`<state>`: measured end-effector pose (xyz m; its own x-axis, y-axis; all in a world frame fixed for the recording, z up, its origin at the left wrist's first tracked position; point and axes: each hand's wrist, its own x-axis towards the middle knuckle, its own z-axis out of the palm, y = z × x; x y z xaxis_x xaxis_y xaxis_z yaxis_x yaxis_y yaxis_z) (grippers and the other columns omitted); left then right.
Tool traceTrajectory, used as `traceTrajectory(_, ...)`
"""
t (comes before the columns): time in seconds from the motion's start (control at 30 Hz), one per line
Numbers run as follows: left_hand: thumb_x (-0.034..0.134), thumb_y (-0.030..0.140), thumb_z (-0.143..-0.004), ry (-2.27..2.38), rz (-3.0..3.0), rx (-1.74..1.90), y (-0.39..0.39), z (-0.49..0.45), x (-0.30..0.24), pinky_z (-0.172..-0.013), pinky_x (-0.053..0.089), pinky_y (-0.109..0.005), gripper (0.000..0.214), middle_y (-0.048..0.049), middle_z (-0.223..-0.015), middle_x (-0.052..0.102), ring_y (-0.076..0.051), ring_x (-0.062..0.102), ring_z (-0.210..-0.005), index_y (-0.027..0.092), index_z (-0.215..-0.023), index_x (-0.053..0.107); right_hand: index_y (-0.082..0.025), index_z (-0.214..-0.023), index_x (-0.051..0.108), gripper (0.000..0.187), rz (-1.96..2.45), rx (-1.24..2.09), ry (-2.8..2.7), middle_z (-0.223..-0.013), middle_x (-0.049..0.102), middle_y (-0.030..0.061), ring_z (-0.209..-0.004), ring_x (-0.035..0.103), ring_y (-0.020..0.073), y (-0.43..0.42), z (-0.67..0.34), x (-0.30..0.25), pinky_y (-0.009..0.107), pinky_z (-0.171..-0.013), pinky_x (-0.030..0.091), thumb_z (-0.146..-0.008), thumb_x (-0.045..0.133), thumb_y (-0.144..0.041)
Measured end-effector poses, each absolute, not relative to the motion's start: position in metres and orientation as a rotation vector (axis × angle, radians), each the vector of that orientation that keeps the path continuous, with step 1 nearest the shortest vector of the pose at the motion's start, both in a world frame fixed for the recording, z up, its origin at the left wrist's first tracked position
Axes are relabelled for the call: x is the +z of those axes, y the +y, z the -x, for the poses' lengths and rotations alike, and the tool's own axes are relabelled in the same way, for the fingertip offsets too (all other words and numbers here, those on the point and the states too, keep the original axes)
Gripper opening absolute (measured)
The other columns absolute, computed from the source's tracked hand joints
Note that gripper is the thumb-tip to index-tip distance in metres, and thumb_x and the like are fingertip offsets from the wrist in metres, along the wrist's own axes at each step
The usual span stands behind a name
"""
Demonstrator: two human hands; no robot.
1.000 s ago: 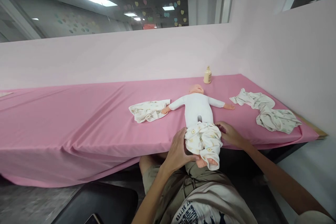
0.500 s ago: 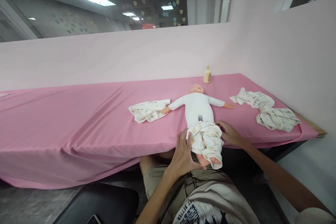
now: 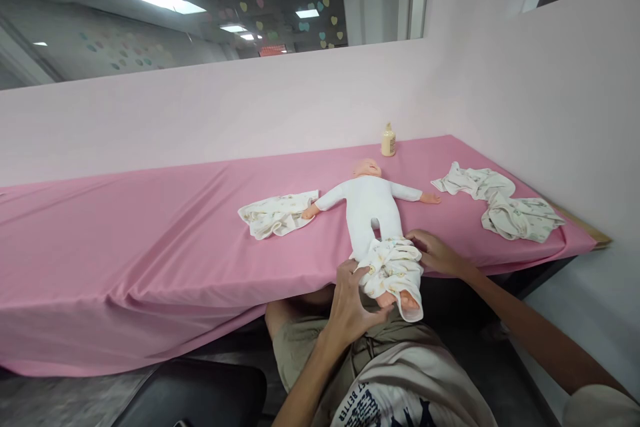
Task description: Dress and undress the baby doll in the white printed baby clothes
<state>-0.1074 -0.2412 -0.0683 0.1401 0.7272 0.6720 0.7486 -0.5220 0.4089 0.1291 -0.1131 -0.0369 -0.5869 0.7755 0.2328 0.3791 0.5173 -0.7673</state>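
A baby doll point(image 3: 373, 203) with a white body lies on its back, its feet toward me at the table's front edge. White printed baby pants point(image 3: 393, 267) are bunched around its lower legs, and the bare feet stick out at the bottom. My left hand point(image 3: 349, 303) is at the pants' left side, fingers curled on the fabric edge and thumb by a foot. On the other side, my right hand point(image 3: 435, 253) pinches the top edge of the pants; its fingertips are partly hidden behind the cloth.
A pink sheet point(image 3: 190, 227) covers the long table. Printed baby clothing point(image 3: 277, 213) lies left of the doll, with more crumpled clothing point(image 3: 520, 217) at the right. A pump bottle point(image 3: 389, 140) stands near the wall. A black seat point(image 3: 200, 393) is at lower left.
The pants have slid down the doll's legs toward me, baring more of the white legs and the gap between them. My left fingers have curled in from a straighter pose.
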Motion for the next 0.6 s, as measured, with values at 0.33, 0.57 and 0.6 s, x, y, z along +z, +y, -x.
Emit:
traceTrajectory(0.33, 0.066, 0.024, -0.077, -1.488, 2.203, -1.409, -0.255, 0.096, -0.061, -0.072, 0.052, -0.033, 0.045, -0.0059, -0.096, 0.059, -0.019, 0.06, -0.084, 0.022, -0.117, 0.047, -0.02, -0.091, 0.062, 0.027, 0.849, 0.864, -2.251, -0.088, 0.063, 0.0038, -0.083, 0.056, 0.0183, -0.115, -0.129, -0.034, 0.033, -0.079, 0.045, -0.093, 0.047, -0.043)
traceTrajectory(0.57, 0.065, 0.025, -0.083, -1.641, 2.148, -1.531, -0.267, 0.087, -0.06, -0.073, 0.053, -0.029, 0.036, -0.0033, -0.092, 0.058, -0.016, 0.061, -0.082, 0.022, -0.115, 0.048, -0.021, -0.09, 0.062, 0.03, 0.738, 0.942, -2.256, -0.094, 0.062, 0.0042, -0.088, 0.057, 0.0175, -0.125, -0.129, -0.025, 0.031, -0.081, 0.047, -0.096, 0.043, -0.043)
traceTrajectory(0.6, 0.065, 0.025, -0.084, -1.66, 2.148, -1.547, -0.268, 0.086, -0.061, -0.073, 0.053, -0.029, 0.036, -0.0032, -0.094, 0.058, -0.016, 0.062, -0.083, 0.023, -0.116, 0.047, -0.021, -0.091, 0.062, 0.031, 0.729, 0.95, -2.269, -0.094, 0.062, 0.0045, -0.088, 0.057, 0.0177, -0.126, -0.13, -0.025, 0.031, -0.082, 0.047, -0.097, 0.041, -0.043)
